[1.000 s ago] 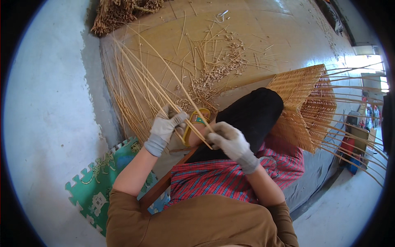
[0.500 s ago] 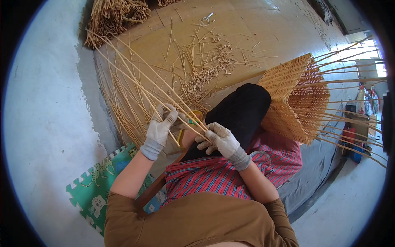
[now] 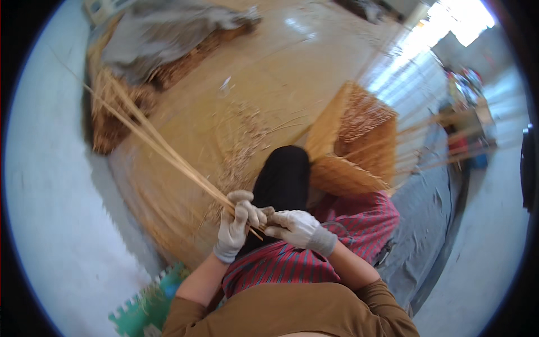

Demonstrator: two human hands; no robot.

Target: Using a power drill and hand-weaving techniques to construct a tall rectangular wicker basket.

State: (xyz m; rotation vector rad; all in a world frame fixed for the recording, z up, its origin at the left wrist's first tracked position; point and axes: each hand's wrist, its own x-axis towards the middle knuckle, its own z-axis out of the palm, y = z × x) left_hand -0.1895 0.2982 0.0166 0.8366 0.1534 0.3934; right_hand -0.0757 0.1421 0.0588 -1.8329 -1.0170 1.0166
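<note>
A bundle of long, thin wicker rods (image 3: 178, 162) slants from the upper left down to my lap. My left hand (image 3: 236, 224), in a whitish work glove, is closed round the rods near their lower ends. My right hand (image 3: 297, 229), gloved the same way, meets it and pinches the rods' butt ends; its fingertips are partly hidden. Beside my knee (image 3: 282, 174) a woven wicker basket (image 3: 351, 140) lies tilted, its unwoven stakes spreading to the right, blurred by motion.
Short wicker offcuts (image 3: 244, 143) litter the floor ahead. Further rods lie at the left, near the wall (image 3: 56, 168). Bundled wicker (image 3: 120, 112) stands at the far left by a grey cloth (image 3: 163, 39). A green foam mat (image 3: 140, 312) lies low at left.
The rods have come together into a tighter bundle. My hands have moved closer to each other and nearer my body. The view has shifted, showing the grey cloth at the far left.
</note>
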